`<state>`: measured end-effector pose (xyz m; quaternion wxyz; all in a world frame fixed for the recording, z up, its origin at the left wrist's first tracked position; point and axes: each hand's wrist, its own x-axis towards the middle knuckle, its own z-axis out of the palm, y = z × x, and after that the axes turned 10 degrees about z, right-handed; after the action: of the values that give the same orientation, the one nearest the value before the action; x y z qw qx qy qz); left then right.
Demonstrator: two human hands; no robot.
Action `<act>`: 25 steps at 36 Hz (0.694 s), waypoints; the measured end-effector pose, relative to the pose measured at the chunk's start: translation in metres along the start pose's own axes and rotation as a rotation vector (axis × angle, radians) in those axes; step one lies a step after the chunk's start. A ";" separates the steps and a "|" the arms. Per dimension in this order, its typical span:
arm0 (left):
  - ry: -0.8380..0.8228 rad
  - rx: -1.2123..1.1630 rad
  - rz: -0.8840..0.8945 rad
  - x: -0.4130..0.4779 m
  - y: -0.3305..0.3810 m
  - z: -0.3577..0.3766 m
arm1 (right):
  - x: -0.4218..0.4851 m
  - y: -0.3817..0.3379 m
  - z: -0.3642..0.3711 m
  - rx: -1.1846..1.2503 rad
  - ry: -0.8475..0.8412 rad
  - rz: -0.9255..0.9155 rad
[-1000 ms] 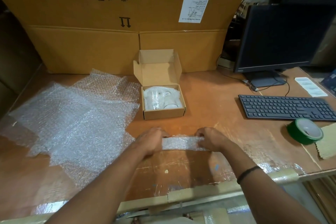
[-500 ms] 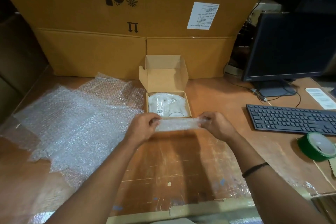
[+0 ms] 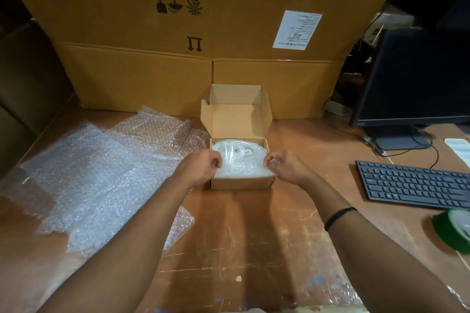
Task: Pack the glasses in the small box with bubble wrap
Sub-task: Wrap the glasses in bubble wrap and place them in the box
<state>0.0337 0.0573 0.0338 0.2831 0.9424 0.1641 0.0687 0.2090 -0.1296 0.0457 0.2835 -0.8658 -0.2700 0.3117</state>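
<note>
A small cardboard box (image 3: 241, 183) stands open in the middle of the table, its lid (image 3: 239, 114) tipped up at the back. Inside lie glasses (image 3: 232, 151) bedded in bubble wrap. A folded strip of bubble wrap (image 3: 243, 170) lies across the front part of the box, over the glasses. My left hand (image 3: 201, 168) pinches its left end at the box's left wall. My right hand (image 3: 287, 168) pinches its right end at the right wall.
Loose bubble wrap sheets (image 3: 101, 175) cover the table's left side. Big cartons (image 3: 203, 33) stand behind the box. On the right are a monitor (image 3: 417, 76), a keyboard (image 3: 417, 185) and a green tape roll (image 3: 455, 229).
Both hands carried the folded bubble wrap strip from the table's front edge forward and set it into the open box. The camera view shifted closer to the box.
</note>
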 end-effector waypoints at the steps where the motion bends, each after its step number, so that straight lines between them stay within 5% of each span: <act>1: -0.036 0.047 -0.001 0.001 0.001 0.000 | 0.001 0.000 0.000 -0.090 0.001 -0.015; 11: -0.177 0.305 0.143 -0.001 -0.005 0.004 | 0.004 0.001 -0.010 -0.560 -0.117 -0.112; 16: -0.093 0.317 0.213 0.000 -0.005 0.005 | 0.009 -0.003 -0.012 -0.558 -0.055 -0.235; 25: -0.155 0.353 0.119 -0.004 -0.001 0.009 | 0.011 -0.007 -0.004 -0.841 0.016 -0.313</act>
<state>0.0315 0.0522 0.0255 0.1206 0.9879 0.0955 -0.0174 0.2172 -0.1192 0.0486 -0.0472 -0.8567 -0.4989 0.1217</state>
